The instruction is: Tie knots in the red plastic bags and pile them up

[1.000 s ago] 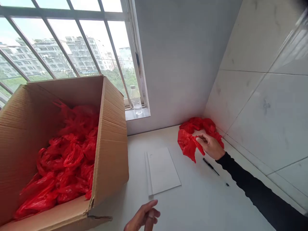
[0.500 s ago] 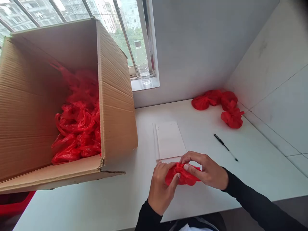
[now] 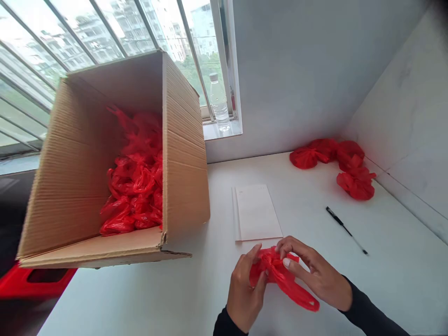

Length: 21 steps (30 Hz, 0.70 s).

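Both my hands hold one crumpled red plastic bag [image 3: 280,277] just above the white table [image 3: 175,298], near its front edge. My left hand [image 3: 245,291] grips the bunched left side with curled fingers. My right hand [image 3: 317,275] pinches the top of the bag, and a loop of red plastic hangs down below its fingers. A white paper pad [image 3: 257,212] lies just beyond my hands.
A large open cardboard box [image 3: 184,158] holding several red bags [image 3: 138,186] stands at the left. Other red bags [image 3: 336,161] lie in the far right corner by the tiled wall. A black pen [image 3: 345,224] lies at the right. A water bottle [image 3: 220,102] stands on the window sill.
My right hand brought a red bag from the far corner pile to the front, where my left hand joined it. Since half a second ago a loop of the bag has come loose.
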Each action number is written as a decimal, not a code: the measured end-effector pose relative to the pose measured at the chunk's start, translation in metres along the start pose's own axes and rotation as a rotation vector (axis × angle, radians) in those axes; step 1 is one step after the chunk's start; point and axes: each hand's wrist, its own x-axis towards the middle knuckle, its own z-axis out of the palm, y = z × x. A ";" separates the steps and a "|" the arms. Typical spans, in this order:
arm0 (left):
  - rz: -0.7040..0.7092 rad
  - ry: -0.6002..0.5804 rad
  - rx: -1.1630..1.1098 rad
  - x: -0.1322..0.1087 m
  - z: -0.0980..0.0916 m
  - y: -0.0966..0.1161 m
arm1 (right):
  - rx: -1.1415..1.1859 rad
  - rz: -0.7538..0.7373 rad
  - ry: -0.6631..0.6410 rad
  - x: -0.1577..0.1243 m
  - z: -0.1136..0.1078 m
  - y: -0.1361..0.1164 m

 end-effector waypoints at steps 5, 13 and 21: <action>0.034 0.109 0.095 -0.012 -0.003 -0.011 | 0.144 0.066 0.171 -0.013 -0.014 0.031; 0.067 0.211 0.070 -0.014 0.008 0.006 | 0.201 0.105 0.004 -0.013 -0.015 0.043; 0.035 0.175 -0.044 -0.008 -0.003 0.017 | -0.130 0.064 0.015 -0.007 0.014 0.026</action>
